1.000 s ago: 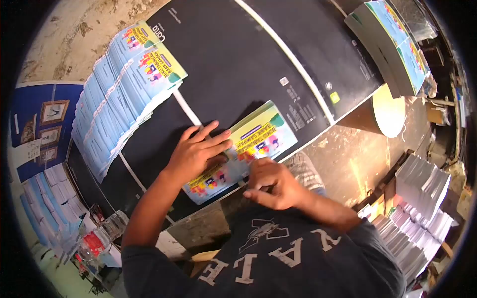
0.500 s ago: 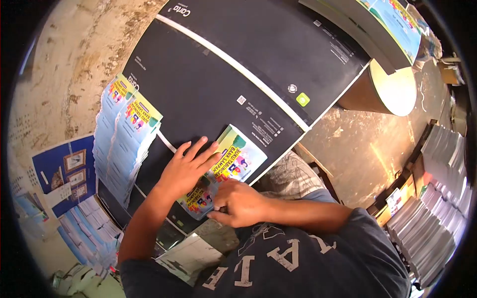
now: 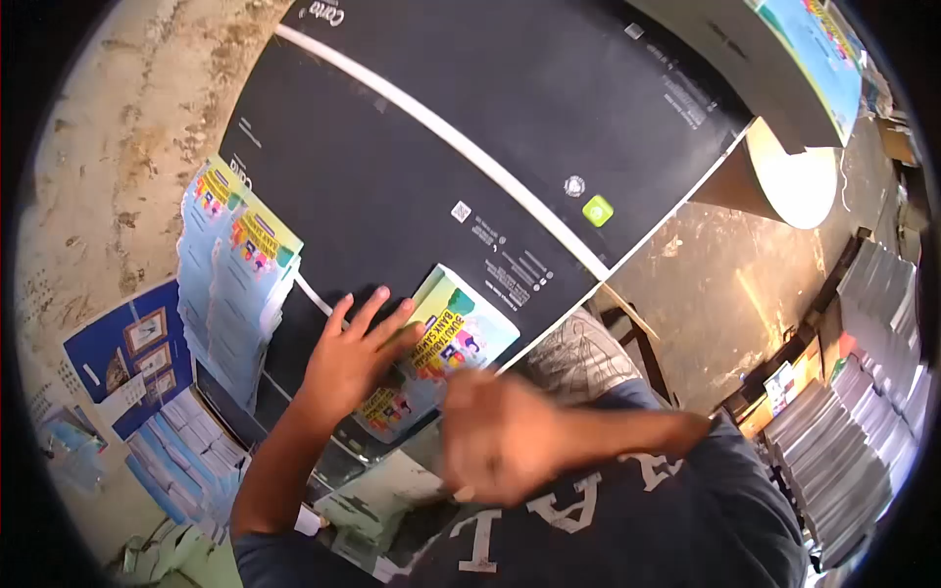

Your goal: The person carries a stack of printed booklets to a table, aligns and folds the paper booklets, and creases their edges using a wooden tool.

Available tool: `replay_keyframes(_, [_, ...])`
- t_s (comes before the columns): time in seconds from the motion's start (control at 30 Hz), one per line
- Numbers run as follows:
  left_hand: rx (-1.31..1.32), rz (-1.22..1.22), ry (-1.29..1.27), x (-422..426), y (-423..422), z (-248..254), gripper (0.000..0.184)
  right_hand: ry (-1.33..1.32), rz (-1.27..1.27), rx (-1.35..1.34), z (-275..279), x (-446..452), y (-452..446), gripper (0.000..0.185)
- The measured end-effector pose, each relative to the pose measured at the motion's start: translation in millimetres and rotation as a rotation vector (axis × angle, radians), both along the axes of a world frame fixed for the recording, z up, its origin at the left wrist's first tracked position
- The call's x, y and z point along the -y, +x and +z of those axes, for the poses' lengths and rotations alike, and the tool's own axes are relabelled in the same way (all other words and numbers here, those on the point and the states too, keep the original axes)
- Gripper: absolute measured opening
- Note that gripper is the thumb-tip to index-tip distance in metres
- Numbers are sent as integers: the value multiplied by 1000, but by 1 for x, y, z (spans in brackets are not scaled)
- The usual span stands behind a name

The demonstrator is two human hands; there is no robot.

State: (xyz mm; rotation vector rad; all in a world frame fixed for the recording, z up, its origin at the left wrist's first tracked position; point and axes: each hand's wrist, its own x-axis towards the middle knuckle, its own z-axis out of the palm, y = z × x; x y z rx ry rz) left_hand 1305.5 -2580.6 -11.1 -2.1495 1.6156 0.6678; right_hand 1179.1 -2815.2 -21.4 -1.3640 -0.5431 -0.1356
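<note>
A colourful booklet cover [image 3: 469, 328] printed "Buku Tabungan Bank Sampah" lies open near the front edge of the black board surface, with a second printed panel toward my body. My left hand [image 3: 355, 353] rests flat on its left side, fingers spread. Over the near edge of the cover, my right hand [image 3: 502, 431] is smeared by motion. Its fingers look curled, but whether they hold anything is not visible. Left of my left hand lies a fanned pile of matching covers [image 3: 235, 284].
The black table covering [image 3: 392, 147] is crossed by a white strip [image 3: 441, 122]. A thick stack of covers [image 3: 725, 49] stands at the far right, above a pale round-topped cylinder [image 3: 799, 181]. Paper stacks [image 3: 833, 470] sit at lower right, bundles [image 3: 186, 456] at lower left.
My right hand has pulled back from the cover toward my body and right, now blurred. My left hand stays flat on the cover. The view has shifted slightly.
</note>
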Motion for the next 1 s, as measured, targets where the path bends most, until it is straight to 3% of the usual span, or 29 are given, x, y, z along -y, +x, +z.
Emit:
replay_keyframes(0.03, [3,39,30,10,-3,11,73,-141,-33,-116,-35,-1,-5,34])
replay_keyframes(0.07, [-83,136,21,16,-5,19,67,-124,-24,-143,-37,0,-18,35])
replay_keyframes(0.1, [-24,96,-32,7,-9,10,87,-111,-18,-146,-39,2,-20,36])
replay_keyframes(0.17, [-19,110,-21,9,-13,11,87,-101,6,-131,-32,3,-27,35])
replay_keyframes(0.3, [87,37,-60,4,-15,7,71,-113,-51,-157,-11,4,-15,30])
replay_keyframes(0.37, [50,69,-38,8,-16,7,67,66,-40,-29,14,15,4,28])
replay_keyframes(0.4, [13,90,-22,8,-16,10,64,-278,-26,-101,-18,13,-3,28])
replay_keyframes(0.43, [17,102,-16,6,-18,13,64,-224,83,-186,-26,22,-1,25])
replay_keyframes(0.5, [-56,138,-27,8,-15,13,87,-169,55,-234,-28,21,-12,22])
replay_keyframes(0.53, [9,97,-18,7,-17,12,90,-174,62,-238,-23,20,-17,22])
replay_keyframes(0.63, [-35,151,-23,8,-17,18,86,-202,-37,-246,-12,16,-19,23])
replay_keyframes(0.7, [-22,161,-29,8,-17,17,89,-309,-281,-321,1,11,-31,22])
replay_keyframes(0.77, [-68,155,-25,3,-16,15,95,-289,-248,-303,-11,10,-46,18])
replay_keyframes(0.9, [-110,153,-79,-9,-12,10,98,62,-172,-318,-23,9,-45,25])
replay_keyframes(0.97, [-119,174,-100,-21,-9,0,96,5,-249,-469,-1,2,-39,28])
replay_keyframes(1.0, [-129,161,-165,-30,-10,-8,95,-48,-249,-328,17,-1,-35,28])
